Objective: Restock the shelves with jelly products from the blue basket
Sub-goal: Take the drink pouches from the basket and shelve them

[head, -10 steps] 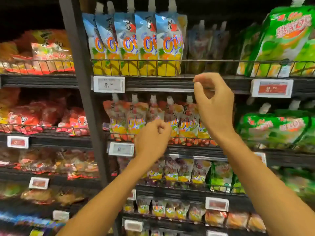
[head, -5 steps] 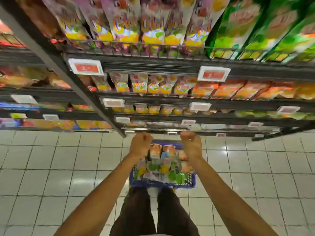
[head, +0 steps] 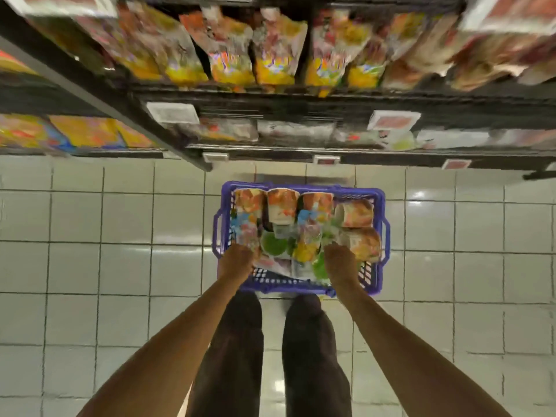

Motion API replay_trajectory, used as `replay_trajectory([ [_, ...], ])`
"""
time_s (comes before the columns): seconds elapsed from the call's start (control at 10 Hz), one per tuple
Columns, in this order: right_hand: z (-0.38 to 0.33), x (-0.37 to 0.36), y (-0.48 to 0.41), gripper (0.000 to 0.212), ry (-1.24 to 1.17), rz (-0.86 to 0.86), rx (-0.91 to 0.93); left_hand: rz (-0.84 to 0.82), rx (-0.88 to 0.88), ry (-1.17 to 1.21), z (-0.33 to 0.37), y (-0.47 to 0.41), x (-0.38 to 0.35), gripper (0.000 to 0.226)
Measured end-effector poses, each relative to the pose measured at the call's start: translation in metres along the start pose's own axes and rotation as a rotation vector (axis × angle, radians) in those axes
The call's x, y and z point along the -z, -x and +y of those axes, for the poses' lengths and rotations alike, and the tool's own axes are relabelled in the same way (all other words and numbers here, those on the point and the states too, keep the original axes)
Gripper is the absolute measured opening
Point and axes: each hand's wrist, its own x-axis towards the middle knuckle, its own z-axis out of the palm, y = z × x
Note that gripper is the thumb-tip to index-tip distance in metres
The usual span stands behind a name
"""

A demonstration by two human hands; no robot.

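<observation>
The blue basket [head: 379, 203] stands on the tiled floor just in front of my feet, full of jelly products. Orange-lidded cups [head: 282, 208] line its far side, and green and yellow pouches [head: 304, 248] lie in the middle. Both my hands reach down into its near half. My left hand [head: 236, 261] rests on the packs at the near left and my right hand [head: 340, 260] at the near right. Their fingers point down among the packs and are hidden. The shelves [head: 301, 105] rise above the basket, stocked with yellow spouted jelly pouches [head: 231, 58].
A black shelf upright [head: 120, 97] slants down to the floor left of the basket. White and red price tags [head: 392, 120] sit on the shelf edges. My legs in dark trousers [head: 270, 356] stand right behind the basket. Pale floor tiles [head: 99, 266] lie all around it.
My view has swung down from the upper shelves to the floor. Both hands dropped from shelf height, hovered above the basket, and are now lower, down among its packs.
</observation>
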Motion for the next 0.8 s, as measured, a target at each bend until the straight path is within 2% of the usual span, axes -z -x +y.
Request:
replay_trajectory([
  [0.1,0.022,-0.024,-0.039,0.021,0.017,-0.005,-0.021,0.072,0.083,0.324,-0.027,-0.05,-0.034,0.034],
  [0.2,0.039,-0.048,-0.07,0.018,-0.001,0.084,-0.016,0.195,0.15,0.331,-0.034,-0.08,-0.057,0.043],
  [0.3,0.048,-0.064,-0.09,0.021,0.003,0.151,0.053,0.267,0.151,0.322,-0.034,-0.103,-0.072,0.039],
  [0.4,0.052,-0.07,-0.102,0.034,-0.063,0.161,0.058,0.283,0.156,0.385,-0.037,-0.113,-0.075,0.039],
  [0.5,0.053,-0.07,-0.111,0.048,-0.022,0.046,-0.043,0.299,0.177,0.396,-0.039,-0.118,-0.072,0.043],
  [0.6,0.05,-0.067,-0.116,0.032,-0.045,-0.072,-0.148,0.293,0.202,0.35,-0.044,-0.115,-0.066,0.04],
  [0.7,0.042,-0.056,-0.102,0.019,-0.071,-0.077,-0.131,0.362,0.203,0.319,-0.052,-0.091,-0.052,0.043],
  [0.8,0.026,-0.037,-0.074,0.026,-0.17,-0.076,-0.108,0.431,0.188,0.286,-0.052,-0.056,-0.036,0.044],
])
